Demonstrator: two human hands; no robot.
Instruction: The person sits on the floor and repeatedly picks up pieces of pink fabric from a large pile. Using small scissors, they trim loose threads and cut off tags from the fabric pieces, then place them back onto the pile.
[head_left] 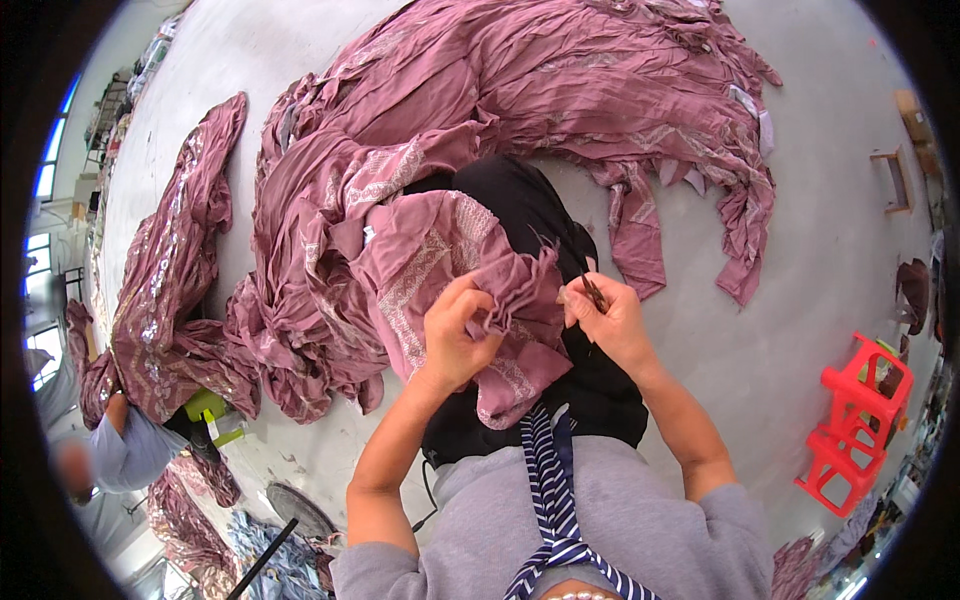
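A dusty-pink cloth with white embroidered bands (428, 262) lies over my lap, its far part running onto the floor. My left hand (458, 338) is closed on a gathered edge of this cloth, with loose threads sticking up beside the fingers. To the right of that edge, my right hand (618, 328) is closed around small dark thread snips (594, 292). Its thumb and fingertips pinch together near the cloth's frayed edge. Whether a thread is between them is too small to tell.
A long heap of the same pink cloth (560, 80) curves across the grey floor ahead. Red plastic stools (862, 400) stand at the right. On the left, another person (135, 452) sits by more pink cloth (165, 300). A round dark fan-like object (300, 508) is at lower left.
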